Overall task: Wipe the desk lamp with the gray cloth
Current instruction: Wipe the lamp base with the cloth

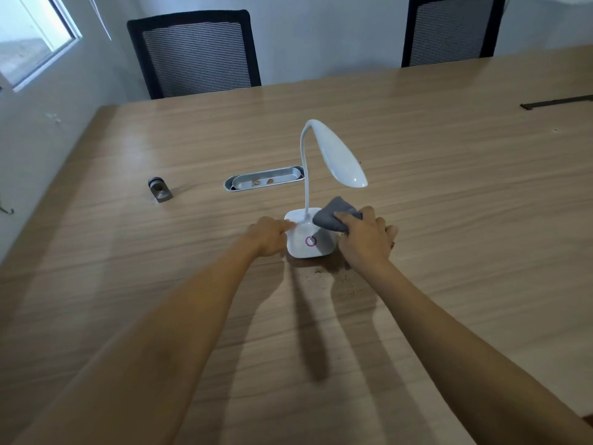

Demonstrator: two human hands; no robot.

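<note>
A white desk lamp stands upright on the wooden table, with a thin curved neck, a drooping oval head and a square base carrying a pink ring button. My left hand rests against the left side of the base, its fingers laid on the base's top edge. My right hand is at the right side of the base and grips a bunched gray cloth. The cloth lies on the far right corner of the base, beside the foot of the neck.
A metal cable tray is sunk into the table behind the lamp. A small gray metal piece lies to the far left. Crumbs and dust sit just in front of the base. Two black mesh chairs stand at the far edge.
</note>
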